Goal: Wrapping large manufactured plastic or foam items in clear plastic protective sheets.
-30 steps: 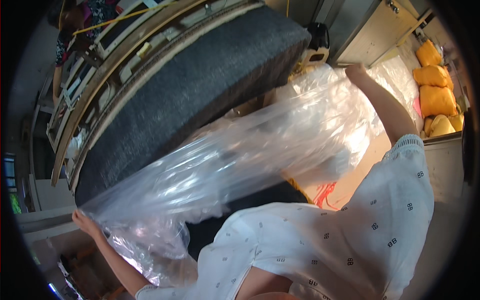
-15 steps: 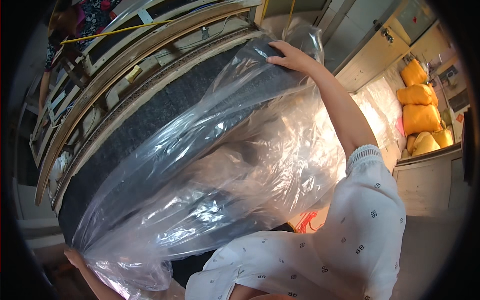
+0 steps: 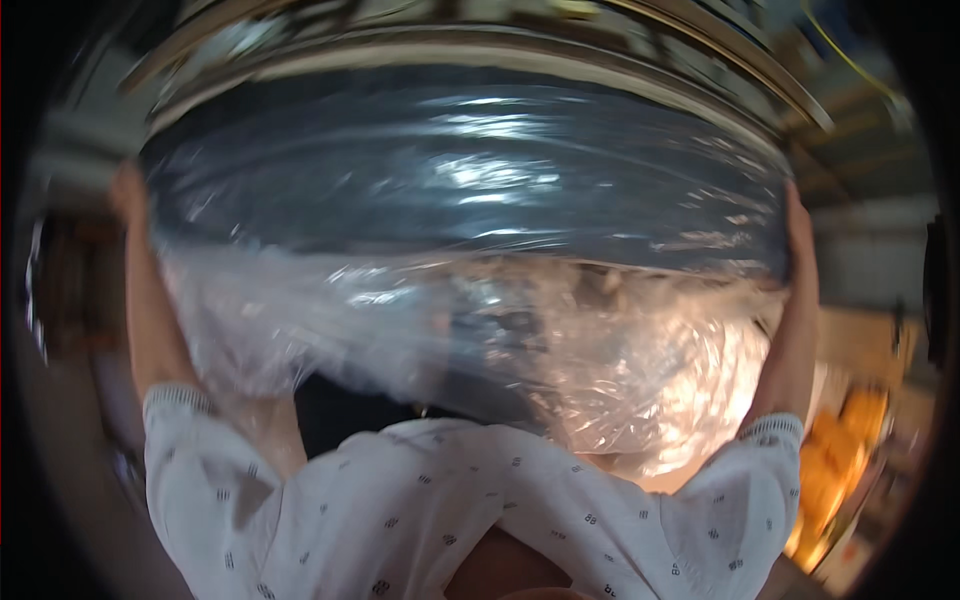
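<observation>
Both hands — left hand, right hand — grip the clear plastic bag stretched over the dark cushion; overstretching it could tear the film

Both hands on plastic-wrapped cushion — blurred

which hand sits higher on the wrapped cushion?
The left hand, at the dark cushion's top left corner; the right hand grips its right end slightly lower, both on the clear plastic bag.
</observation>
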A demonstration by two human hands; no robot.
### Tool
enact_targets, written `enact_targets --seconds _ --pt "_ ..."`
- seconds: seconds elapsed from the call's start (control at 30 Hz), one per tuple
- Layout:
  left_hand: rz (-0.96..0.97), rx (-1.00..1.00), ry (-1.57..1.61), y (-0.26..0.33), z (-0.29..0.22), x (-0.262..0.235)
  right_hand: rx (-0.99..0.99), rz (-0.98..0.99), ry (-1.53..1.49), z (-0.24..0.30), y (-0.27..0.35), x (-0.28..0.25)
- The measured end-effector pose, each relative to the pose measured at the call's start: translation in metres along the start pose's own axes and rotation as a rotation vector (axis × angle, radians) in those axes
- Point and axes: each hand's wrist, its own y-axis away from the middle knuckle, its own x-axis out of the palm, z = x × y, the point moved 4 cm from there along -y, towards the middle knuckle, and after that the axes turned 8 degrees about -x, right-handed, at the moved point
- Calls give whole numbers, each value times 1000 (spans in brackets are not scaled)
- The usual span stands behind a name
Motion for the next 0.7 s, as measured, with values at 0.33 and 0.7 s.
enact_targets --seconds 0.33,0.7 --pt "-290 -107 225 18 -55 -40 -679 231 -447 287 200 83" --pt "-334 -274 495 29 -60 -40 -636 662 225 272 428 243"
